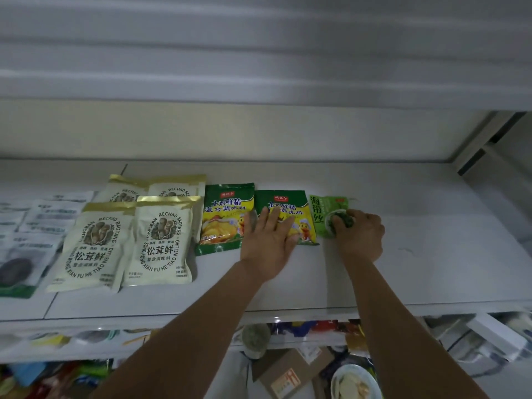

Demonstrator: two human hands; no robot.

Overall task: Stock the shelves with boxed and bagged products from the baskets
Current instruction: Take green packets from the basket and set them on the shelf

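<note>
On the white shelf (403,254) lie two green-and-yellow seasoning bags. One bag (224,217) is free. My left hand (270,240) lies flat on the other bag (302,223), fingers straight. Just right of it sits a small green seaweed bag (322,214); my right hand (359,237) covers its lower right part with curled fingers gripping it. Several cream mushroom-seasoning pouches (161,240) lie to the left of the green bags.
White and dark packets (34,226) lie at the shelf's far left. Bare shelf surface stretches to the right of my right hand. Below the shelf edge are lower shelves with mixed goods, a cardboard box (288,375) and a round pack (354,384).
</note>
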